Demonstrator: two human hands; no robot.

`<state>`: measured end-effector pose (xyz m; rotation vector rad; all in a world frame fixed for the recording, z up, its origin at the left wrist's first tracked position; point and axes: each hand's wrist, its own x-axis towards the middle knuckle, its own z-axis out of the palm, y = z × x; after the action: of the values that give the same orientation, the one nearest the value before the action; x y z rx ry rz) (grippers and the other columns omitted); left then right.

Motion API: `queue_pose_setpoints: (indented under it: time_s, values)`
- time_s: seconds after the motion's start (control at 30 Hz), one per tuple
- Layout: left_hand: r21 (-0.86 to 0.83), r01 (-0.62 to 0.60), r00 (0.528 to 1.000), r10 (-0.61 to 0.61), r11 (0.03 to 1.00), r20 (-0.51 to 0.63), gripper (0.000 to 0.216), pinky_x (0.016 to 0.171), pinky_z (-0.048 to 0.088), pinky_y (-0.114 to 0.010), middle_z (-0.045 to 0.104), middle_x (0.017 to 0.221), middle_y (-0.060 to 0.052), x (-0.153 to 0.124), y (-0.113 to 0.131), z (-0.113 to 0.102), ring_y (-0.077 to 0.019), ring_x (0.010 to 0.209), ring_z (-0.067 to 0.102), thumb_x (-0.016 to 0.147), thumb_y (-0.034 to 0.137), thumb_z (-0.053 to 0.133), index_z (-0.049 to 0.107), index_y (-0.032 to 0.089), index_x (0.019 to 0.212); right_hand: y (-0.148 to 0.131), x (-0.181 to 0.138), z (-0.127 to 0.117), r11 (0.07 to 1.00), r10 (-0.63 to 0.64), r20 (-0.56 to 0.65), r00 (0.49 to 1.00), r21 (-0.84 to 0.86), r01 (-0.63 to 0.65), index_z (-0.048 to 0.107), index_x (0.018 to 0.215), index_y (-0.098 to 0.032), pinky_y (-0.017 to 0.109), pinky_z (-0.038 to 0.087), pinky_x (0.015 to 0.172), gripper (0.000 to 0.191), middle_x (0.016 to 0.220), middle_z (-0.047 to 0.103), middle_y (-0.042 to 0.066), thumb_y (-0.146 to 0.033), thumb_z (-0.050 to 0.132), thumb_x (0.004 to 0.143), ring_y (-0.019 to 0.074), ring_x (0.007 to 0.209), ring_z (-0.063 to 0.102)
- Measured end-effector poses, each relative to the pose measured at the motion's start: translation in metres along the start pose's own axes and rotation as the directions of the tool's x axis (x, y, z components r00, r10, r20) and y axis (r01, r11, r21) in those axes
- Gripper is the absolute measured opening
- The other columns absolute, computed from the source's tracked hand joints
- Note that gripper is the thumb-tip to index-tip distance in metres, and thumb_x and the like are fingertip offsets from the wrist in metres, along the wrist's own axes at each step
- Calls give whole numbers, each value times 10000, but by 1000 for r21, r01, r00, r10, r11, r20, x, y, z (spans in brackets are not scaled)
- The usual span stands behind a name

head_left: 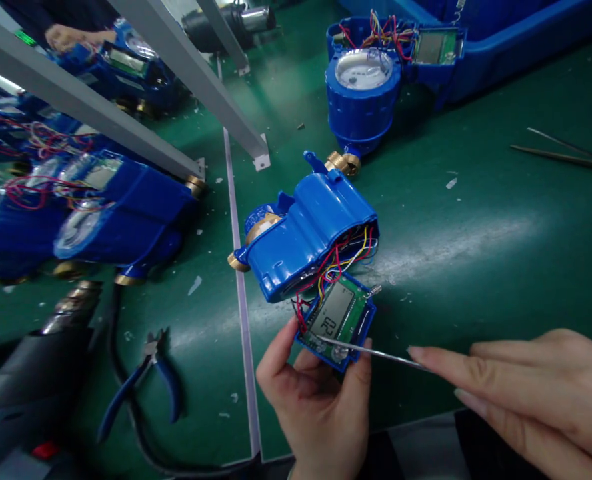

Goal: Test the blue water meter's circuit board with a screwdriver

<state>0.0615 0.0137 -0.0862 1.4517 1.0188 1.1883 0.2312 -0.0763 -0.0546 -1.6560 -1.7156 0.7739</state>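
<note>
My left hand (316, 393) holds a small green circuit board with an LCD display (337, 319) in a blue frame, thumb on its left edge and fingers on its lower right. Coloured wires (343, 257) run from the board into a blue water meter housing (309, 230) lying on its side on the green mat. My right hand (526, 387) pinches thin metal tweezers (371, 351), whose tip touches the lower left part of the board.
A second blue meter (362, 90) with open electronics stands upright at the back. More meters (91, 213) lie at the left under a grey metal frame (186, 63). Blue-handled pliers (143, 380), a black heat gun (36, 373), spare tweezers (561, 153). Another person's hand (71, 37) far left.
</note>
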Motion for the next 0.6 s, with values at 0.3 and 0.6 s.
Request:
queue_pose_setpoints:
  time_s: [0.3,0.6]
  values:
    - [83,-16,1000,18,996,-23,811,770,627,-304,734,1034,-20,-2,-3,-2,-201,886,735,609,-84,760,419,267,1256,-9,7,12,992,6,-68,998,-125,-14,583,1298,-220,182,512,534,406,699,653,30,-330,515,913,147,591,634]
    - [74,71,997,-74,995,32,706,670,622,-225,743,900,14,1,1,-4,-156,742,743,651,-8,779,434,275,1199,-1,-6,15,990,-114,-23,993,-84,111,525,1326,-181,160,517,508,516,759,656,7,-65,313,871,112,557,627]
